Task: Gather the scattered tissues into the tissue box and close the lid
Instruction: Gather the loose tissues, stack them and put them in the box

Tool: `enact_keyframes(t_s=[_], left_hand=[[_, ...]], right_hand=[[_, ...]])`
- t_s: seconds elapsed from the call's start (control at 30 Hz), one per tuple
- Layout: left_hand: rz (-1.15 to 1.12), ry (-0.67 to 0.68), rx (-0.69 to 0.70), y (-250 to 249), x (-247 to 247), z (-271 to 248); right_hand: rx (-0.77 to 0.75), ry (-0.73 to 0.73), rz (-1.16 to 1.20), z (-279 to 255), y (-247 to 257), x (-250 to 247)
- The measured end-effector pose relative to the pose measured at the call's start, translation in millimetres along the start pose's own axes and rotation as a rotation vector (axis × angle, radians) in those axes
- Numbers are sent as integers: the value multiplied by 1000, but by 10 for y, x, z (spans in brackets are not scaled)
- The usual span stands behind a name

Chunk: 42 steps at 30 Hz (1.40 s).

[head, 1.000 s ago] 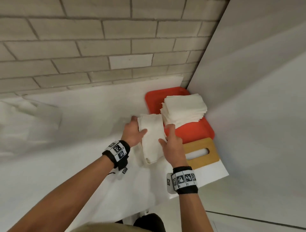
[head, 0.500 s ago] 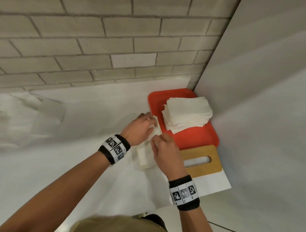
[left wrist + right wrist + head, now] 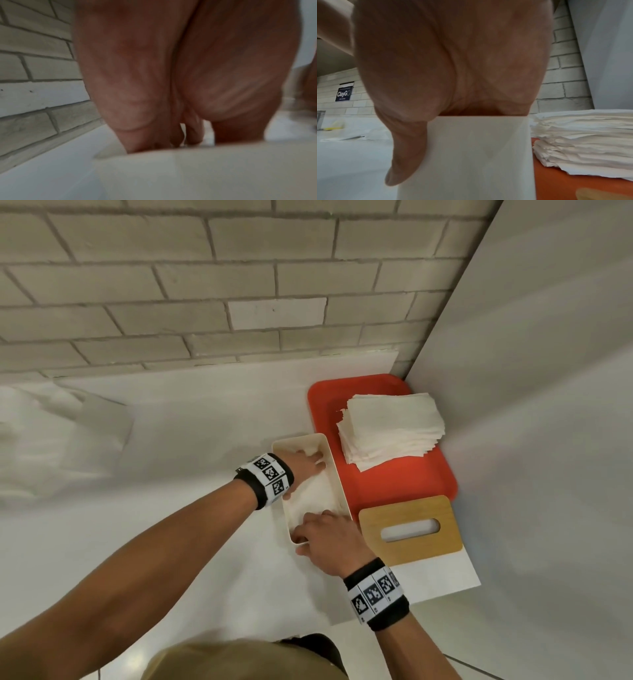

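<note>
1. Here the left hand (image 3: 303, 465), fingers extended, is pressing tissues (image 3: 313, 498) inside the tissue box (image 3: 298, 441).
2. The right hand (image 3: 327, 537) is gripping the box's 6 o'clock end.
3. The lid (image 3: 409, 529) is lying at the box's 3 o'clock.

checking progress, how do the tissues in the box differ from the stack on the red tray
The tissues in the box lie rumpled and low inside the cream tissue box, pressed by the left hand and right hand. The stack on the tray is tall, flat-layered, squarish and untouched, resting in the open on the red tray. Both are white tissue.
</note>
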<state>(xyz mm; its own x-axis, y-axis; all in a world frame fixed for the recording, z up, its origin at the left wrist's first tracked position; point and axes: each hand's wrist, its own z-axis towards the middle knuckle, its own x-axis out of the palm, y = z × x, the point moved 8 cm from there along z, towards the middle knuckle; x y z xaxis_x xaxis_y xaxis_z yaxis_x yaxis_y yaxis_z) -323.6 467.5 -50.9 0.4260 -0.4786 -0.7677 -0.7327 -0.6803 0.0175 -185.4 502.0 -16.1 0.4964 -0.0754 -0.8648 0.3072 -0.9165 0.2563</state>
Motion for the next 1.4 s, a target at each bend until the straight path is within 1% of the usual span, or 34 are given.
enact_keyframes(t_s=[0.13,0.2,0.27,0.33,0.37,0.43,0.5,0.53,0.57,0.6,0.63,0.67,0.73,0.8,0.83,0.87,0.9,1.03,1.1,1.17,1.2,1.27,1.3,1.33,1.37,1.4], left_hand=[[-41,-133,-28,-47,-104,0],[-73,-175,-13,-38,-74,-13],[-168,-251,14,21,-89,-92],[-321,-375,31,103,-171,-362],[-409,-477,15,200,-208,-559],[-599,-716,-93,537,-184,-1062],[-682,-931,-284,1083,-2,-1606],[-690,-983,-381,1407,142,-1841],[-690,-987,-474,1753,331,-2020],[-687,-960,-564,2107,545,-2158],[-679,-919,-647,2460,779,-2269],[-671,-861,-720,2791,1031,-2366],[-651,-702,-817,3285,1582,-2482],[-648,-532,-807,3535,2115,-2483],[-661,-467,-781,3565,2321,-2464],[-661,-429,-754,3551,2467,-2458],[-647,-419,-728,3504,2561,-2461],[-559,-470,-625,3141,2625,-2561],[-536,-484,-552,2887,2695,-2628],[-528,-507,-462,2586,2795,-2704],[-532,-496,-415,2432,2856,-2744],[-549,-469,-313,2175,2950,-2850],[-577,-489,-264,2118,2958,-2936],[-633,-540,-223,2137,2914,-3058],[-693,-611,-203,2237,2849,-3184],[-728,-688,-218,2408,2780,-3309]], right_hand=[[-32,56,-40,89,-20,21],[-50,67,-55,101,-18,40],[-53,73,-46,91,-27,26],[-26,62,15,36,-51,-31],[2,41,83,-3,-61,-76],[78,-32,225,-100,-34,-203],[140,-226,187,-181,88,-399],[152,-359,158,-203,194,-515],[145,-495,172,-219,328,-621],[131,-605,220,-210,470,-686],[122,-674,272,-166,623,-720],[115,-702,313,-79,786,-722],[95,-685,356,170,1149,-658],[83,-643,390,470,1497,-551],[85,-618,418,623,1652,-492],[93,-596,448,771,1795,-428],[104,-579,478,908,1926,-352],[209,-526,562,1409,2336,-9],[317,-485,602,1640,2492,178],[483,-438,593,1824,2598,366],[555,-429,561,1891,2637,439],[627,-435,448,2004,2719,514],[639,-432,392,2048,2747,536],[646,-422,364,2091,2752,567],[645,-392,384,2124,2740,612],[640,-365,426,2144,2711,648]])
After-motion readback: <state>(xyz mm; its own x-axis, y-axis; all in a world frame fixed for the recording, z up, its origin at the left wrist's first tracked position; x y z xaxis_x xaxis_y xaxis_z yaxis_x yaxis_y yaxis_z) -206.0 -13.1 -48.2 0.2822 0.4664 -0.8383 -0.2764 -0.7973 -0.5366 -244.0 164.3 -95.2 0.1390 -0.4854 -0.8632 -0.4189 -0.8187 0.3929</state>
